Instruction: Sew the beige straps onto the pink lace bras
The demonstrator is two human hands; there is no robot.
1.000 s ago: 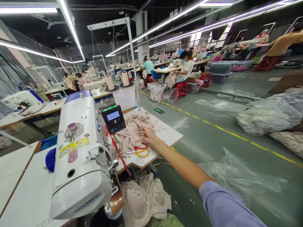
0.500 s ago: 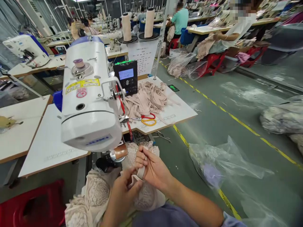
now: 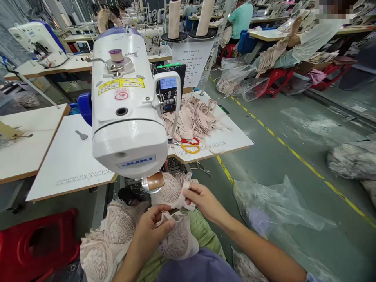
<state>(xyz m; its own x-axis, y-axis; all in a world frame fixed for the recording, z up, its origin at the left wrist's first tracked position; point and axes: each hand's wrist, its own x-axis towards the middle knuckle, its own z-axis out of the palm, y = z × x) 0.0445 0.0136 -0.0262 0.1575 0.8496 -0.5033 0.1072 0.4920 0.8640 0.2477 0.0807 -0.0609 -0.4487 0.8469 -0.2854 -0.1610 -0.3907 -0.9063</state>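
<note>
Near the sewing machine [image 3: 129,145], the left hand [image 3: 151,229] pinches the lace bra [image 3: 178,241] while the right hand [image 3: 204,199] grips a beige strip [image 3: 182,197] — uneven pulling could twist or stretch the strip.

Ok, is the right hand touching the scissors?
Apart. The head view shows the scissors lying on the white tabletop, while the right hand holds a pale strip beyond the tabletop's front edge, with a visible gap between.
</note>
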